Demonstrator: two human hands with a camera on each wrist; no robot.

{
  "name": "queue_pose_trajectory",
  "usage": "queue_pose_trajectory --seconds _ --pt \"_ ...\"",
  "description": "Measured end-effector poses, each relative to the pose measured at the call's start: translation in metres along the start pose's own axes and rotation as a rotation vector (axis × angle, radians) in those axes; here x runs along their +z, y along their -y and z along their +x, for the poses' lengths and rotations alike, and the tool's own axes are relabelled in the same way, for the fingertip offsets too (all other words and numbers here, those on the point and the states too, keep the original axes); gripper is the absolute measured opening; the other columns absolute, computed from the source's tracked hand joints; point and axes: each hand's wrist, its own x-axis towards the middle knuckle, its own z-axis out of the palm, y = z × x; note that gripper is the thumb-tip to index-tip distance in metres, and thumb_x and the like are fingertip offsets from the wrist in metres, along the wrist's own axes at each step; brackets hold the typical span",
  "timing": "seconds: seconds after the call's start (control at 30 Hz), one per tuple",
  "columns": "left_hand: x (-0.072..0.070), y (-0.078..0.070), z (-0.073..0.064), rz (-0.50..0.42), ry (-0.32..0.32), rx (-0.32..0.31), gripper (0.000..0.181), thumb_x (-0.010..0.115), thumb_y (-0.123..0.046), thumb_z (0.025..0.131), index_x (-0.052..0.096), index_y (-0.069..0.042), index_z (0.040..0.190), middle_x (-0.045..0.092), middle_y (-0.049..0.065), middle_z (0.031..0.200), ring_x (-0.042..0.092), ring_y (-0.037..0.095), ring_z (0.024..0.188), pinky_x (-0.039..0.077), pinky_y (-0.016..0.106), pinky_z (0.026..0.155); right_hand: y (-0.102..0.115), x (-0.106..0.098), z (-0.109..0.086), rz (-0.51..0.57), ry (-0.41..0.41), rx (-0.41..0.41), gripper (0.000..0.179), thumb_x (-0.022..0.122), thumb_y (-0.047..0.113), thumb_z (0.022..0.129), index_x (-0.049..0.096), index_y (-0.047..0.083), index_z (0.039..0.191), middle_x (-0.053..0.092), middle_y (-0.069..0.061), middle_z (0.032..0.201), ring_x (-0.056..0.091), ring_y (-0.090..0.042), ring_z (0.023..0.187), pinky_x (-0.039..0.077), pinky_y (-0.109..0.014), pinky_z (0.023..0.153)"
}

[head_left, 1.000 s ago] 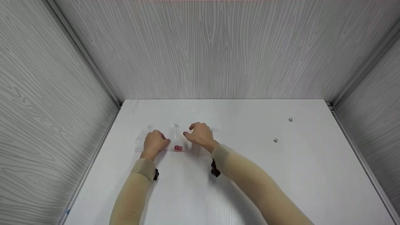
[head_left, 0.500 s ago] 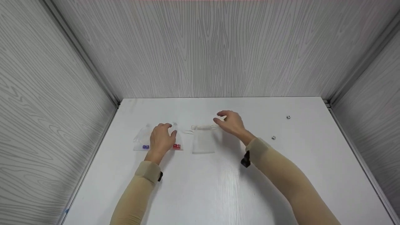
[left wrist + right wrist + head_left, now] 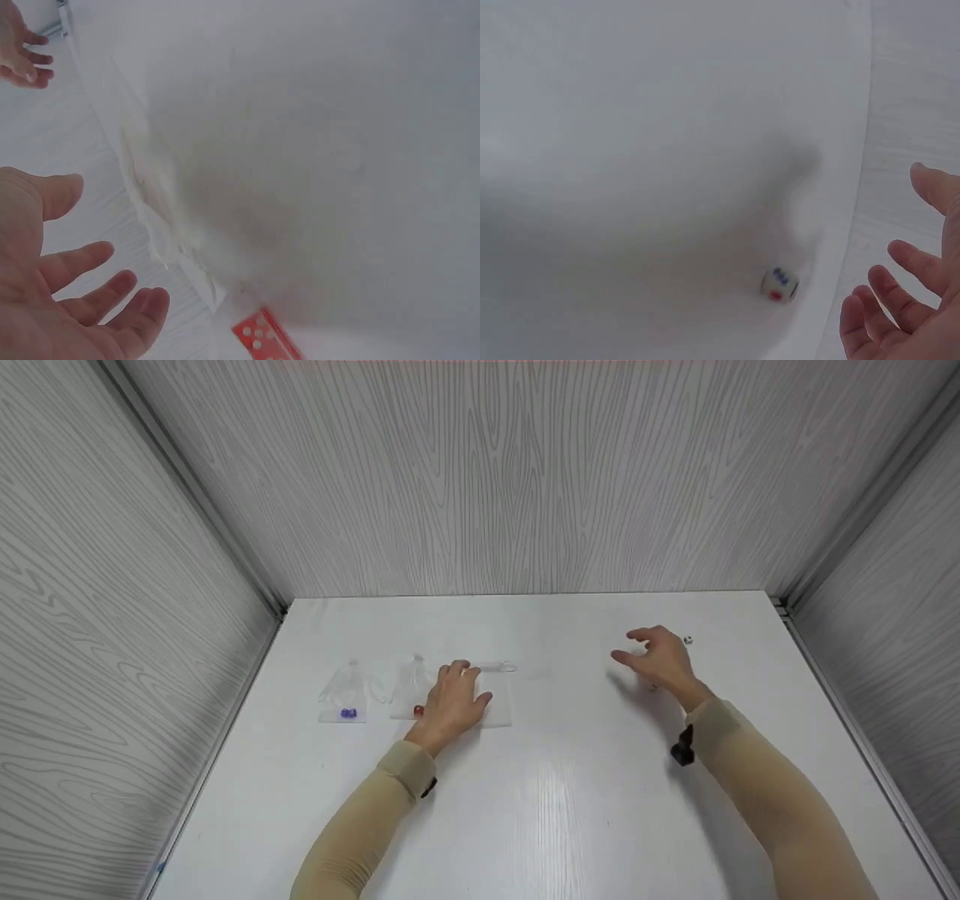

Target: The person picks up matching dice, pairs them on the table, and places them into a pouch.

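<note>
In the head view my left hand (image 3: 450, 705) hovers over the drawstring pouch (image 3: 499, 701) at the right of a row of sheer pouches, fingers loosely spread and holding nothing. It partly covers the middle pouch (image 3: 409, 684), where red dice (image 3: 418, 710) show. The left wrist view has the red dice (image 3: 266, 334) at the lower edge, beside the loose gathered pouch top (image 3: 146, 184). At the right, my right hand (image 3: 664, 664) is above the table near two white dice, one (image 3: 688, 640) behind it and one (image 3: 653, 688) below. Its fingers are apart, with nothing between them.
A third pouch (image 3: 343, 694) with blue dice (image 3: 349, 712) lies at the left of the row. The white table (image 3: 555, 825) is bounded by grey wood-grain panels (image 3: 480, 480) at the back and both sides.
My left hand has gone right, from beside the red-dice pouch to over the right-hand pouch. My right hand has left that pouch and travelled right to the white dice.
</note>
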Motion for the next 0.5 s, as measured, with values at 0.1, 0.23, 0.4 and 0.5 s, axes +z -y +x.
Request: queue_pose_trajectory --seconds 0.1,0.23,0.4,0.5 --pt "0.009 -0.005 0.001 0.002 0.045 0.022 0.050 0.075 -0.030 0.108 0.069 0.002 0.146 0.061 0.022 0.157 0.058 0.043 0.145 0.056 0.055 0.122 -0.025 -0.012 -0.011 0.019 0.021 0.063 0.072 0.081 0.051 0.102 0.066 0.001 0.152 0.066 -0.029 0.147 0.064 -0.047 0.133 0.055 -0.062 0.112" --pt "0.017 -0.007 0.000 0.026 0.107 0.018 0.048 0.074 -0.032 0.108 0.071 -0.001 0.144 0.065 0.020 0.151 0.062 0.040 0.139 0.056 0.054 0.119 -0.048 -0.018 -0.024 0.034 0.091 0.107 0.072 0.083 0.052 0.100 0.068 0.001 0.149 0.070 -0.027 0.139 0.066 -0.041 0.126 0.056 -0.051 0.106" --pt "0.022 -0.008 0.000 0.062 0.137 0.014 0.045 0.075 -0.032 0.108 0.074 -0.003 0.142 0.068 0.019 0.148 0.062 0.039 0.134 0.057 0.054 0.116 -0.057 -0.016 -0.036 0.073 0.128 0.109 0.064 0.090 0.045 0.096 0.075 0.002 0.141 0.075 -0.019 0.129 0.067 -0.029 0.114 0.053 -0.027 0.093" --pt "0.023 -0.009 -0.001 0.082 0.137 0.024 0.045 0.076 -0.032 0.107 0.074 -0.002 0.141 0.068 0.019 0.144 0.063 0.038 0.131 0.057 0.053 0.114 -0.058 -0.015 -0.040 0.103 0.131 0.102 0.057 0.092 0.038 0.096 0.077 0.002 0.137 0.078 -0.018 0.127 0.069 -0.025 0.111 0.052 -0.020 0.087"
